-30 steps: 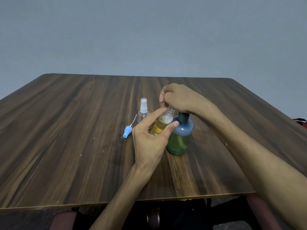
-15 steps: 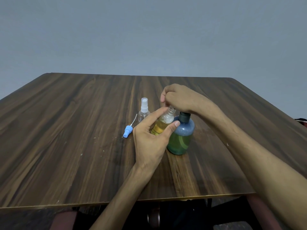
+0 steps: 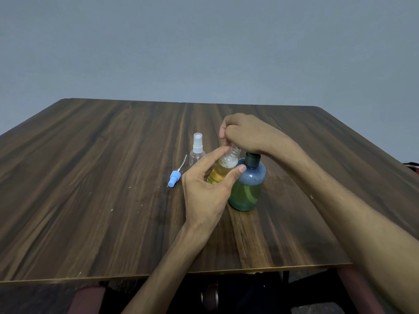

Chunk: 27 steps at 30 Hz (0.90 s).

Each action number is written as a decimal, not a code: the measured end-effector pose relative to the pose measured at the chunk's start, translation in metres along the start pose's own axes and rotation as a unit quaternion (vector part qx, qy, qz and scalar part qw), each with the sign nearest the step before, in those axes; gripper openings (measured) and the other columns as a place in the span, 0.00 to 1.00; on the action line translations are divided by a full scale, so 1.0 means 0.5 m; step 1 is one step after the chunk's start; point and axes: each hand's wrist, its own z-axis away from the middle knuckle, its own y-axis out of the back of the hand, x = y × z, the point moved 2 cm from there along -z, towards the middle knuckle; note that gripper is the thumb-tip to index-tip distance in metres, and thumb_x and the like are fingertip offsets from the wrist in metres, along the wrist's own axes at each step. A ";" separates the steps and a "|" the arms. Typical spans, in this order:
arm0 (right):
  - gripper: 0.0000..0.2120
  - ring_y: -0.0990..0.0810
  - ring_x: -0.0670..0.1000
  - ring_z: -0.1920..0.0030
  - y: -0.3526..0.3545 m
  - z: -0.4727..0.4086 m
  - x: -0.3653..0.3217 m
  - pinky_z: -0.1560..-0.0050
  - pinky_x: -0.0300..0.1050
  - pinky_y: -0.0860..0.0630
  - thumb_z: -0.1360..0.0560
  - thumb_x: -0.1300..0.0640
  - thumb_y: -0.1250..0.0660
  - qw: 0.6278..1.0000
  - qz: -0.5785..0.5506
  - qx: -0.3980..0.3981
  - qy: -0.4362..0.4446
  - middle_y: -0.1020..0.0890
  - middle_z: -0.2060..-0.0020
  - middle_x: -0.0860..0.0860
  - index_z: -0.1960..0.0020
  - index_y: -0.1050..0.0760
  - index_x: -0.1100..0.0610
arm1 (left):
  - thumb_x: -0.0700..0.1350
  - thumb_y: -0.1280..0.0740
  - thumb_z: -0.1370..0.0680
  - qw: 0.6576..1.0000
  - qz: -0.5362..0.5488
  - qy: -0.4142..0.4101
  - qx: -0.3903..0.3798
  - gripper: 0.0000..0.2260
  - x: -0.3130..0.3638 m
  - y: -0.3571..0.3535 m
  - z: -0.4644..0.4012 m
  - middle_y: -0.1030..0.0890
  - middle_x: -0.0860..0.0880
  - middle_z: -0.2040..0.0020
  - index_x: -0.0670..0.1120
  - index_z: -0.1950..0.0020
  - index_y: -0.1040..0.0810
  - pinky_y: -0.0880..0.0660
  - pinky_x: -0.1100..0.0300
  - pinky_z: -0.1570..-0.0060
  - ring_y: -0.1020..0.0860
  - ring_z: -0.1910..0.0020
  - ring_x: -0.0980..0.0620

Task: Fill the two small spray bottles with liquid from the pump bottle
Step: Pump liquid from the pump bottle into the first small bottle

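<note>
Two bare hands are working over a dark wooden table (image 3: 90, 200), where a blue pump bottle (image 3: 248, 186) is standing; the right hand (image 3: 244, 134) is curling its fingers above that bottle's black collar, what it pinches being hidden, while the left hand (image 3: 208, 189) is grasping an uncapped spray bottle (image 3: 223, 169) of yellow liquid; behind, a clear capped spray bottle (image 3: 196, 151) is standing upright, and a blue sprayer head (image 3: 174, 177) is lying just beside it
</note>
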 end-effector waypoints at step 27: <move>0.13 0.21 0.51 0.57 0.004 -0.006 0.007 0.58 0.47 0.27 0.24 0.60 0.42 1.000 -0.006 -0.003 -0.001 0.14 0.56 0.50 0.47 0.20 0.56 | 0.37 0.18 0.29 1.000 0.011 -0.003 -0.008 0.20 0.001 -0.001 0.000 0.12 0.54 0.45 0.52 0.40 0.15 0.18 0.59 0.40 0.14 0.43 0.56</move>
